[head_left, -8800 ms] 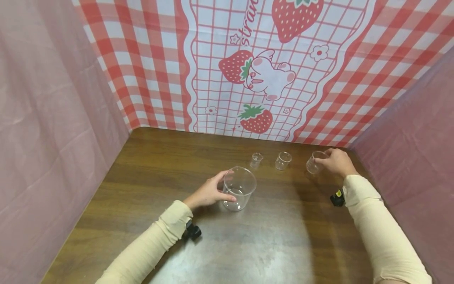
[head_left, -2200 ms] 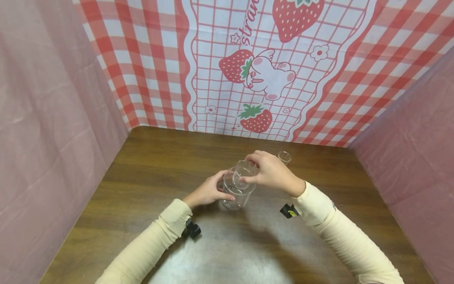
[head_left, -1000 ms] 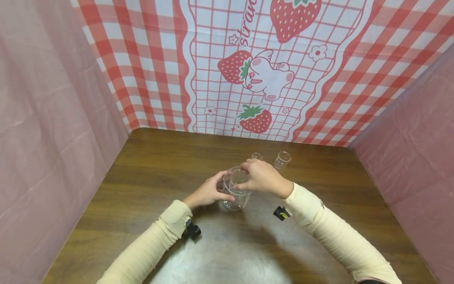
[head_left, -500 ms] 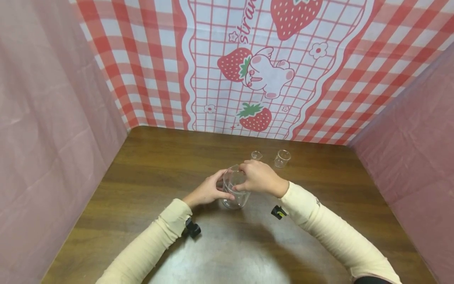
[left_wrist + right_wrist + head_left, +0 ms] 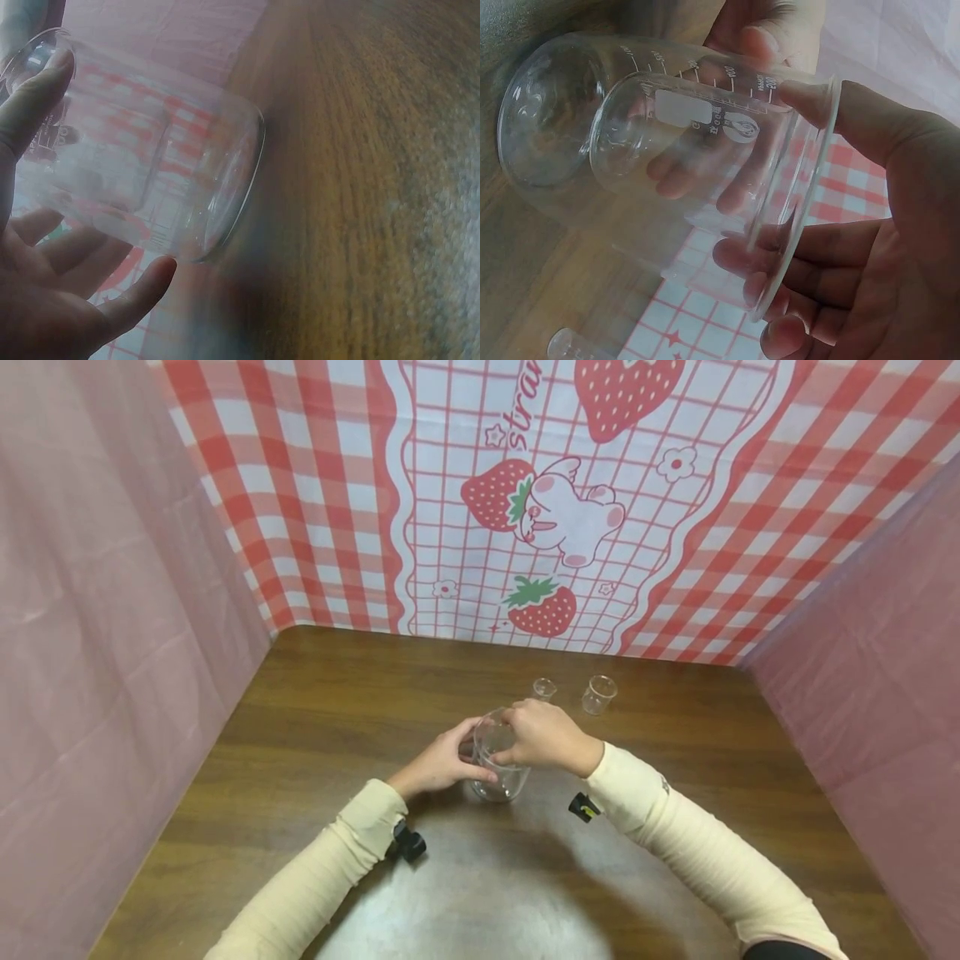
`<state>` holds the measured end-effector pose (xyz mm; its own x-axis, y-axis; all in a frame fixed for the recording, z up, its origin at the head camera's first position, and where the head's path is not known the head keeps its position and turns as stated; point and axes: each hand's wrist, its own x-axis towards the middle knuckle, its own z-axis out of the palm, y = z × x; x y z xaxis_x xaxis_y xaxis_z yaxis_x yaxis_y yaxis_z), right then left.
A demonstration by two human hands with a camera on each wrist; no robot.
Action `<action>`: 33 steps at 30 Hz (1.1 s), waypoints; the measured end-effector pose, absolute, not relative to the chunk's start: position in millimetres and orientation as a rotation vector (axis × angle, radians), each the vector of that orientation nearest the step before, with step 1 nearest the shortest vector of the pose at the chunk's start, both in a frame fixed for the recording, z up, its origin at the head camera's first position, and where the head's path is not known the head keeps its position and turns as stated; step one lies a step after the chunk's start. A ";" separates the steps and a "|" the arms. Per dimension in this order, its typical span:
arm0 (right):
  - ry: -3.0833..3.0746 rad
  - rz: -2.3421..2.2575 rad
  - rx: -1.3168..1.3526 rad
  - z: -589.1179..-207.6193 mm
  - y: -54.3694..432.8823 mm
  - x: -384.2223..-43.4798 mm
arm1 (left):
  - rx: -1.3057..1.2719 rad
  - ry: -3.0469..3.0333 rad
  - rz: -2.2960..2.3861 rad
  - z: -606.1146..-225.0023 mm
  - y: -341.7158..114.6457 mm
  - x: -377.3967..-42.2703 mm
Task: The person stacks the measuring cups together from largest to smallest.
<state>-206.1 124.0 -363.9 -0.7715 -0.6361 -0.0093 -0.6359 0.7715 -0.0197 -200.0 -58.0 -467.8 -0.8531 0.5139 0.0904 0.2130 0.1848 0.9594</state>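
A large glass beaker (image 5: 501,788) stands upright on the wooden table, and my left hand (image 5: 437,767) holds its left side with thumb and fingers around the wall. Inside it sits a smaller beaker (image 5: 613,146), seen through the clear glass in the right wrist view, its base above the large beaker's bottom. My right hand (image 5: 547,737) grips this smaller beaker at its top, fingers reaching into the large beaker's mouth. White graduation marks show through the glass. The left wrist view shows the thumb and fingers (image 5: 139,296) on either side of the large beaker.
Behind the right hand stand a tiny beaker (image 5: 544,688) and, farther right, a somewhat bigger beaker (image 5: 599,696), both on the table (image 5: 337,710). A strawberry-print cloth (image 5: 555,543) hangs behind. Pink curtains (image 5: 112,652) flank both sides.
My right hand has brought the smaller beaker from the table's back right to the large beaker and lowered it inside, sinking slightly deeper over the last second. My left hand stays put.
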 end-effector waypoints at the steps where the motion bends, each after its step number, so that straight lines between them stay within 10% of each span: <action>1: 2.941 -0.014 -1.050 -364.2 123.8 -206.2 | 0.696 2.213 1.722 -467.9 -57.9 -200.0; 33: 2.949 0.242 -1.072 -375.4 107.3 -206.5 | 0.679 2.190 1.744 -469.2 -57.9 -200.9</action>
